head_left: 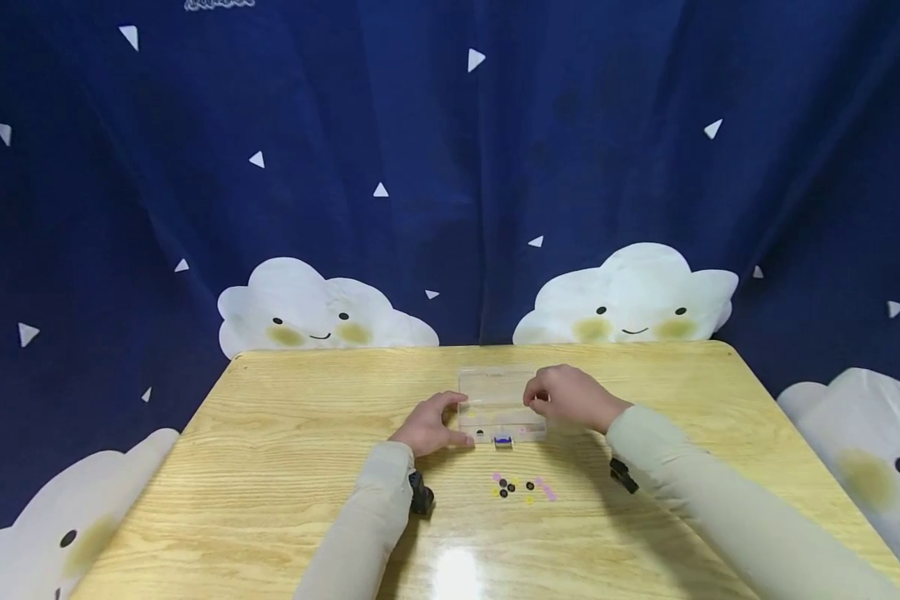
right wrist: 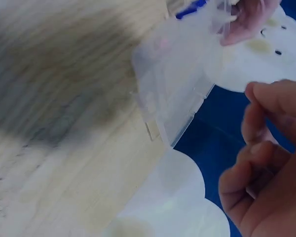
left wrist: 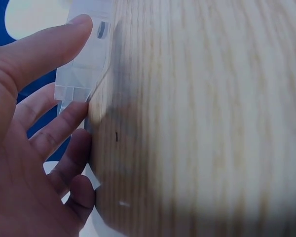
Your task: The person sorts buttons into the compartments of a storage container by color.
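Note:
A clear plastic box (head_left: pixel 487 421) stands on the table with its lid (head_left: pixel 495 385) raised at the back. Inside lie a few small pieces, among them a black one (head_left: pixel 480 432). My left hand (head_left: pixel 430 423) grips the box's left end, thumb at the front and fingers toward the back. My right hand (head_left: pixel 570 396) hovers over the box's right end, its fingers bent and the fingertips close together. In the right wrist view nothing shows between those fingertips (right wrist: pixel 251 91), though a small piece could be hidden there. A blue part (head_left: pixel 502 440) marks the box's front.
On the wooden table (head_left: pixel 307 467), in front of the box, lie several small black button-like discs (head_left: pixel 503 493), yellow pieces (head_left: pixel 529 500) and pink pieces (head_left: pixel 547 490). A dark blue curtain (head_left: pixel 435 233) with clouds hangs behind the table's far edge.

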{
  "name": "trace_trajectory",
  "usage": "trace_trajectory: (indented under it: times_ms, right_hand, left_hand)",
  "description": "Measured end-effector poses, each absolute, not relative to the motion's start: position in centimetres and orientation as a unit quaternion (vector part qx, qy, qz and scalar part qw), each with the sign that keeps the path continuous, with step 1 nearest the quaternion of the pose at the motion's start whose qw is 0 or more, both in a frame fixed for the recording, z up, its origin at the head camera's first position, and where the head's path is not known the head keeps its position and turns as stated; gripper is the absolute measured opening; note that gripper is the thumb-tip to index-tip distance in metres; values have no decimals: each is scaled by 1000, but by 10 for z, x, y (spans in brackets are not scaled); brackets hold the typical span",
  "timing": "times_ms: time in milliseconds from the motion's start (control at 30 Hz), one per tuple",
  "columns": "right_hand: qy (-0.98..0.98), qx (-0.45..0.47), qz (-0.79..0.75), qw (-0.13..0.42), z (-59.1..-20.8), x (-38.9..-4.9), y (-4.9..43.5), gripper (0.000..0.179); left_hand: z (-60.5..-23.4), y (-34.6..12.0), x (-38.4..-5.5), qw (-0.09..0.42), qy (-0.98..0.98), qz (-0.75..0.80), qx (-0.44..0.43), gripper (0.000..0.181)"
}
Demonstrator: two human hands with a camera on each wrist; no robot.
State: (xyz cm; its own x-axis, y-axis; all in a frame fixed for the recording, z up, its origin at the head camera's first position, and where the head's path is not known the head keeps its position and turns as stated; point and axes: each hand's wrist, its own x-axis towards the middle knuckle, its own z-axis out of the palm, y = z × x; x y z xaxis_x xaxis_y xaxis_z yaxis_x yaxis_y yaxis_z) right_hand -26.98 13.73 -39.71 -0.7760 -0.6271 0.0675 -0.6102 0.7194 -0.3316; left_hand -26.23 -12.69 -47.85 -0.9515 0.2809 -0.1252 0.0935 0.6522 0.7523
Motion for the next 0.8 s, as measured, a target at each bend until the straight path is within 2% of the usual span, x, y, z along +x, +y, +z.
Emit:
trace_trajectory:
  times_ms: [333, 533, 800]
  right_hand:
    - [888, -418, -181, 60, -420, -228, 153, 17]
    - [882, -434, -179, 47, -443, -224, 155, 19]
    - [881, -432, -186, 43, -454, -225, 155, 17]
  left_hand:
    - [-478, -126, -261, 119, 900, 405, 106, 73]
    - [-478, -126, -260, 120, 900, 407, 103, 73]
    - [-477, -124, -262, 119, 902, 402, 105, 73]
